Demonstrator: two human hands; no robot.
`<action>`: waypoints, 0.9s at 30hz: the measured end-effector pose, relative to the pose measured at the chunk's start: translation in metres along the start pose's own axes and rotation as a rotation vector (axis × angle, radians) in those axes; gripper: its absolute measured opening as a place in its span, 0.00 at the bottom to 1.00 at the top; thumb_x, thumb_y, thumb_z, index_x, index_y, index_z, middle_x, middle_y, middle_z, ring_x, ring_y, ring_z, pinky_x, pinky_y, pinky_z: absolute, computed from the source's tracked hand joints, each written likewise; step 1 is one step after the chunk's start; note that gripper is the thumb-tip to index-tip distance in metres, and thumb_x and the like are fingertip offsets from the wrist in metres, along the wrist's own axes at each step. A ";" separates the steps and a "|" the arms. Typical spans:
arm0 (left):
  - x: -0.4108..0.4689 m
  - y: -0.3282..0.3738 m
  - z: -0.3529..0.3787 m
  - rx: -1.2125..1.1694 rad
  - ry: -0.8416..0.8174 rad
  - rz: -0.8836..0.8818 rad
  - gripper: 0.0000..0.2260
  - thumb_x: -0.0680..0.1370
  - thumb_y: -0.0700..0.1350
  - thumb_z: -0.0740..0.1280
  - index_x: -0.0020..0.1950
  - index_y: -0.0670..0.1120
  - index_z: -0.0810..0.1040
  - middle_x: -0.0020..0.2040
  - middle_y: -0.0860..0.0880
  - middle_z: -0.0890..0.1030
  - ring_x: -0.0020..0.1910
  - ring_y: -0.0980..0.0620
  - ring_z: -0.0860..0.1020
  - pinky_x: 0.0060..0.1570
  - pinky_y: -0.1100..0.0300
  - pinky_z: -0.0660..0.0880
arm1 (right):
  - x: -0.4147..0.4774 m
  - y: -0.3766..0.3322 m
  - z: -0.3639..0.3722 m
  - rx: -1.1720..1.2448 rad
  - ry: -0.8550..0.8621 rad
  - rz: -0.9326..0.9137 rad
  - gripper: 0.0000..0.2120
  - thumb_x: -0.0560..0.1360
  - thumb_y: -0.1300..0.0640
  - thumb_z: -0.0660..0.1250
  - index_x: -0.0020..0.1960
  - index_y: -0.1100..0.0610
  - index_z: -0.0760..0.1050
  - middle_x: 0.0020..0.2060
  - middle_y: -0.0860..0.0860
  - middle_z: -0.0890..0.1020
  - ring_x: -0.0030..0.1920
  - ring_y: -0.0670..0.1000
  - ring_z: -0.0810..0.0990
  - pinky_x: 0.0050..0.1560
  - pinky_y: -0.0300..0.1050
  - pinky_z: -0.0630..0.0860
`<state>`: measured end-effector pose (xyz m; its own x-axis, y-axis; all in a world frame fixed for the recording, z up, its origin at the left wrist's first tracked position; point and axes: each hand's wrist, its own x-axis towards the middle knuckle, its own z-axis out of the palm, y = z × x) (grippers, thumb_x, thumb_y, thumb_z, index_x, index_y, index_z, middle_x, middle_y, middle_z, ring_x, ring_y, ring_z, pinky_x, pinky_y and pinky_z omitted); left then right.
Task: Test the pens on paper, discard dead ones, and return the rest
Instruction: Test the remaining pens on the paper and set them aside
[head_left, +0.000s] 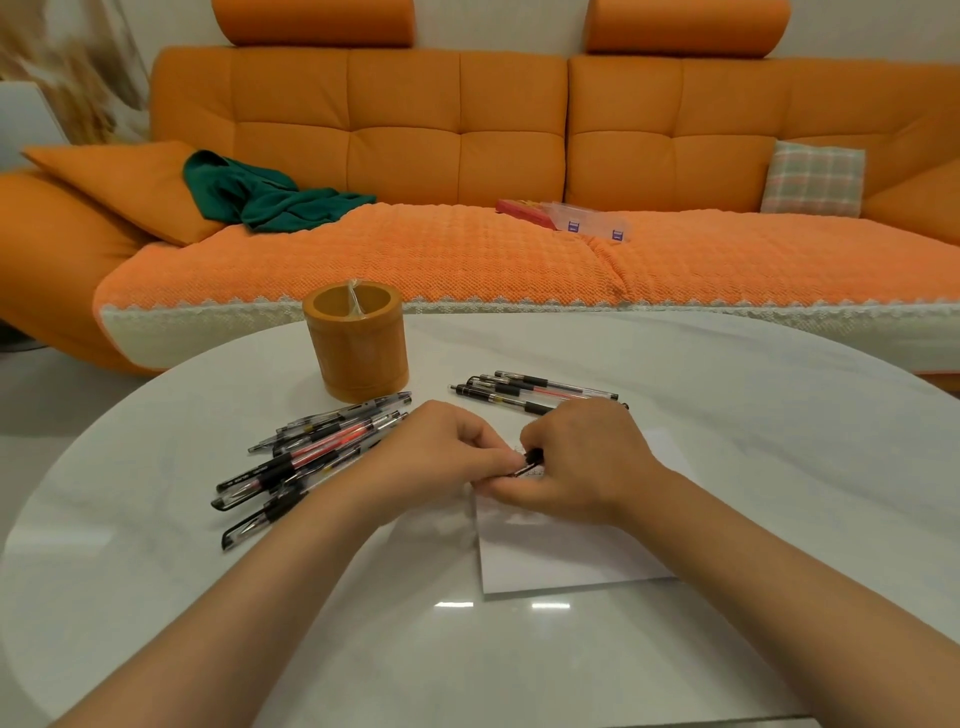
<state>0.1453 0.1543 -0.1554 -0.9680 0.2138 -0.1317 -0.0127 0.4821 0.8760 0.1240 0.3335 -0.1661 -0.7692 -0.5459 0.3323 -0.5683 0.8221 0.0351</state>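
Observation:
A white sheet of paper (550, 556) lies on the round white table (467, 639), with faint scribbles near its far edge. Over that edge my left hand (441, 457) and my right hand (582, 462) meet and both pinch one pen (531, 461), of which only a short black and red part shows between the fingers. A pile of several capped pens (311, 452) lies to the left of my hands. A smaller group of several pens (524, 392) lies just beyond my right hand. An orange cylindrical pen holder (358, 343) stands upright behind the left pile.
An orange sofa (519, 171) runs along the far side of the table. On it lie a green cloth (260, 195), a clear plastic box (587, 218) and a checked cushion (813, 179).

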 end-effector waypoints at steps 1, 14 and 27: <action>-0.001 0.001 0.001 -0.015 0.001 -0.005 0.05 0.73 0.47 0.76 0.41 0.46 0.87 0.39 0.49 0.86 0.36 0.59 0.81 0.36 0.66 0.74 | 0.000 -0.001 -0.001 0.009 0.012 0.007 0.32 0.68 0.28 0.60 0.24 0.56 0.61 0.18 0.50 0.58 0.24 0.51 0.55 0.27 0.44 0.54; 0.007 -0.006 -0.025 0.133 0.292 0.028 0.06 0.79 0.49 0.69 0.45 0.51 0.84 0.40 0.54 0.85 0.44 0.50 0.81 0.47 0.49 0.80 | 0.005 0.015 0.008 0.403 -0.091 0.038 0.13 0.77 0.59 0.66 0.59 0.48 0.69 0.51 0.41 0.71 0.49 0.43 0.70 0.48 0.42 0.72; -0.003 -0.038 -0.054 0.752 0.425 0.096 0.08 0.79 0.50 0.70 0.57 0.57 0.77 0.48 0.57 0.76 0.49 0.55 0.74 0.44 0.58 0.76 | 0.031 0.028 0.022 0.324 -0.054 0.280 0.11 0.78 0.58 0.67 0.58 0.51 0.83 0.50 0.50 0.81 0.52 0.53 0.77 0.50 0.48 0.75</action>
<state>0.1353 0.0892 -0.1635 -0.9700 0.0192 0.2423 0.0976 0.9439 0.3156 0.0780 0.3363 -0.1761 -0.9161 -0.3235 0.2367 -0.3910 0.8510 -0.3505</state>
